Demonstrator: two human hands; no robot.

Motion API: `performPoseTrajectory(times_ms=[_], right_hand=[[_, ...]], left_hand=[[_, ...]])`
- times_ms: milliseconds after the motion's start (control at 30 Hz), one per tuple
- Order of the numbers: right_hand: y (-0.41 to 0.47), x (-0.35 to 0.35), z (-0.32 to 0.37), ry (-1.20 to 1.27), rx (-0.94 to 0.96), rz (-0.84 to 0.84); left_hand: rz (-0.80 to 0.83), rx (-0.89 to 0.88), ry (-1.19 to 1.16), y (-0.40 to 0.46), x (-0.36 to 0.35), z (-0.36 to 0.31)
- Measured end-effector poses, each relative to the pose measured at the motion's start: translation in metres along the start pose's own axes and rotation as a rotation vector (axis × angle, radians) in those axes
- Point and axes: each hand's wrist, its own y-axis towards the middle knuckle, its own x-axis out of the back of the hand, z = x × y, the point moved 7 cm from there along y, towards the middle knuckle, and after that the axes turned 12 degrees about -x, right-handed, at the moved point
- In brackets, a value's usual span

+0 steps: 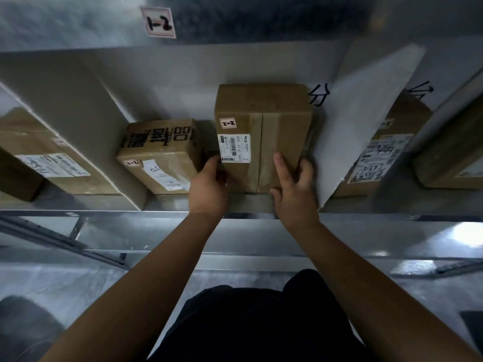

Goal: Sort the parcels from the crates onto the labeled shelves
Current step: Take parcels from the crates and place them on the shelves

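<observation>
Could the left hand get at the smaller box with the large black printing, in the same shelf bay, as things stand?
Probably yes. The left hand grips the tall box at its near left edge, right beside the smaller printed box. Nothing lies between them, but the hand must let go first.

Tall brown cardboard parcel with white shipping label (262, 137) on grey metal shelf (167, 203), in middle bay. Left hand (209, 186) at its near left corner, right hand (295, 189) at near right edge. Flat brown cardboard box with black printed characters (159, 152) just left of it, same bay. White slanted divider panel (366, 121) right of tall parcel; beyond it, brown carton with handwritten label (384, 155). Grey divider panel (78, 121) left of flat box; beyond it, wide brown carton (44, 158). Pink-edged paper tag marked 2-2 (158, 22) above, on upper shelf front.
</observation>
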Motion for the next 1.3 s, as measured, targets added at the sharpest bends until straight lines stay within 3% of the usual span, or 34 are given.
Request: performPoseTrajectory(times_ms=[367, 667, 867, 1067, 1300], right_hand=[[0.002, 0.003, 0.003, 0.033, -0.053, 0.127], [-0.033, 0.007, -0.002, 0.086, -0.114, 0.416], [-0.068, 0.008, -0.014, -0.070, -0.235, 0.580], [-0.098, 0.036, -0.006, -0.070, -0.370, 0.548], [-0.127, 0.112, -0.036, -0.063, -0.568, 0.413]], left_hand=[[0.037, 0.074, 0.000, 0.001, -0.005, 0.002], [0.149, 0.109, -0.037, -0.005, 0.003, -0.013], [0.275, 0.172, -0.029, -0.038, 0.003, -0.003], [0.597, 0.024, 0.067, -0.100, -0.015, -0.019], [0.747, -0.258, 0.141, -0.123, -0.055, -0.092]])
